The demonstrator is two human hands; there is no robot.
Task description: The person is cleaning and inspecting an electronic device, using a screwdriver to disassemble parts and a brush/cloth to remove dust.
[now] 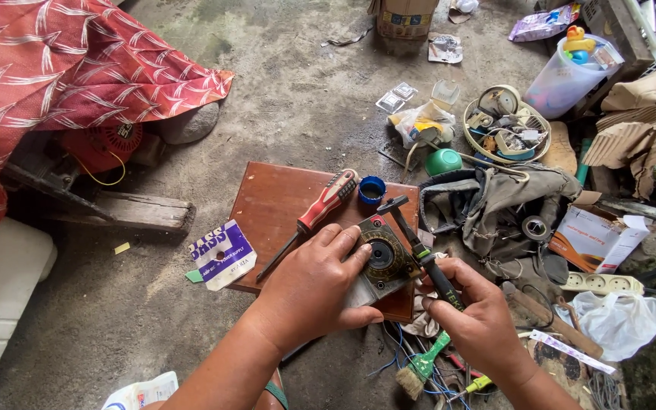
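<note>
My left hand (311,290) presses down on a small square metal part with a dark round centre (382,257), which rests on a brown wooden board (282,201). My right hand (478,319) grips the black handle of a T-shaped driver tool (419,247) whose tip meets the top of the part. A red-and-grey screwdriver (320,209) lies on the board just left of the part, beside a small blue cap (372,190).
A grey tool bag (510,201) lies right of the board, with a basket of odds and ends (506,125), a green bowl (443,161) and a cardboard box (597,239) beyond. A brush (419,370) and wires sit below my hands. Red cloth (62,68) covers things at left.
</note>
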